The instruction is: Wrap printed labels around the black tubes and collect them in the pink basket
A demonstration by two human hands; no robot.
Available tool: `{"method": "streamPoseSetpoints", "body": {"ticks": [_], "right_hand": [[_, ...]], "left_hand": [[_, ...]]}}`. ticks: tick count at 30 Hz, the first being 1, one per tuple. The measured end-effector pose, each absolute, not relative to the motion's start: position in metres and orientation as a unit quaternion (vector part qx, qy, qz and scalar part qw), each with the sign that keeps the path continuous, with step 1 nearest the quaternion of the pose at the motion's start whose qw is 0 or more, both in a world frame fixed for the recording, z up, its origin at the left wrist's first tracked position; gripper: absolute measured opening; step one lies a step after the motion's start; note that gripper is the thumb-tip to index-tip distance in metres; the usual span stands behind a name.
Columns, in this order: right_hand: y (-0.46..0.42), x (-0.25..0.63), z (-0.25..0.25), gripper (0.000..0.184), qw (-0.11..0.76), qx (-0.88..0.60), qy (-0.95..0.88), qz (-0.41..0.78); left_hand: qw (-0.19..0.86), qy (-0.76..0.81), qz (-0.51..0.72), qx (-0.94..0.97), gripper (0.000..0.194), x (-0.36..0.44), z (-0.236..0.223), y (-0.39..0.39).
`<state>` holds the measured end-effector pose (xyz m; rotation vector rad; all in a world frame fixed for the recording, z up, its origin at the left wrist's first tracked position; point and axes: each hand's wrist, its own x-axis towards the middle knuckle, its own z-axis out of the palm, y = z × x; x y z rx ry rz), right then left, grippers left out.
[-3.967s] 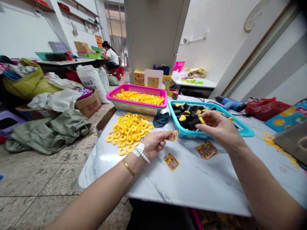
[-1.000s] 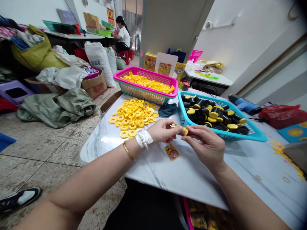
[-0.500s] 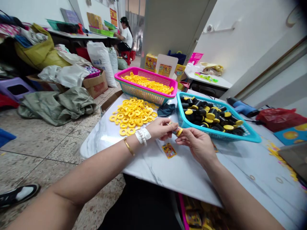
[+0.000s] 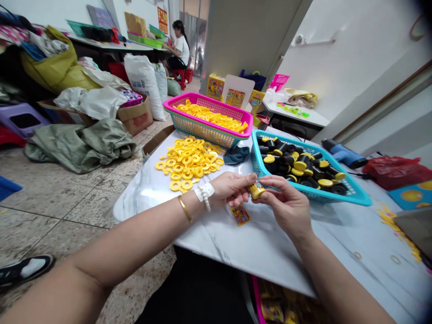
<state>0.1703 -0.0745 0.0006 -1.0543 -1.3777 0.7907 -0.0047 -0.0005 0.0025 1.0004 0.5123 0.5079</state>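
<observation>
Between my two hands is a small cylinder [image 4: 257,191] with a yellow end and what looks like a printed yellow label on its side. My left hand [image 4: 231,188] pinches one end with thumb and fingers. On the other side, my right hand [image 4: 288,204] has its thumb and fingers closed around the label and the yellow end. Just below them on the table lies a colourful printed sticker [image 4: 240,217], partly under my left fingers. A turquoise basket [image 4: 357,196] of black cylinders with yellow caps [image 4: 305,158] stands beyond my right hand.
Yellow rings [image 4: 187,159] lie heaped on the marbled table [image 4: 216,243]. Behind them stands a pink-rimmed basket [image 4: 209,135] of yellow pieces, with a dark cloth [image 4: 236,155] beside it. A blue heat gun [image 4: 344,153] and red bag [image 4: 394,171] lie right. Another person [image 4: 180,49] sits far back.
My right fingers have moved up and around the cylinder, and its yellow printed side now shows more. Both hands remain together above the sticker. The view has shifted slightly.
</observation>
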Motion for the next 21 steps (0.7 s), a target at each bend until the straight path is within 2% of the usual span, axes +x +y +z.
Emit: {"method": "streamPoseSetpoints", "body": {"ticks": [2,6,10,13,18,21], "right_hand": [[-0.076,0.17,0.003,0.018,0.571,-0.447,-0.607,0.325],[-0.078,0.169,0.005,0.009,0.598,-0.423,-0.613,0.296],[-0.083,0.165,0.011,0.019,0.573,-0.423,-0.636,0.298],[-0.101,0.162,0.012,0.019,0.556,-0.431,-0.65,0.286],[-0.164,0.167,0.01,0.025,0.574,-0.46,-0.611,0.292],[-0.211,0.179,0.011,0.028,0.538,-0.51,-0.614,0.271]], "left_hand": [[0.815,0.248,0.232,0.47,0.061,-0.002,0.0,-0.002],[0.826,0.222,0.216,0.471,0.06,-0.001,-0.001,-0.003],[0.831,0.223,0.197,0.469,0.063,-0.002,-0.002,-0.006],[0.842,0.195,0.135,0.484,0.067,-0.002,-0.003,-0.012],[0.838,0.097,0.0,0.537,0.061,-0.002,0.001,-0.025],[0.788,0.172,0.073,0.587,0.061,-0.001,0.005,-0.022]]}}
